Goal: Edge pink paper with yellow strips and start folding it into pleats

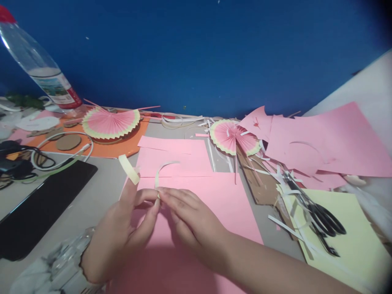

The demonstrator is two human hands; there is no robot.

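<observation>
My left hand and my right hand meet over the pink paper. Between their fingertips they pinch a thin, pale, curling paper strip, whose free end bends up and to the right. The lower part of the strip is mostly hidden by my fingers. A short pale yellow piece, like tape or paper, sits at the tip of my raised left index finger. Beyond my hands lie smaller pink sheets.
Two pleated pink paper fans with yellow edges, one at left and one at right, lie at the back. Black-handled scissors rest on yellow paper. At left are a phone, white cable and tilted-looking bottle.
</observation>
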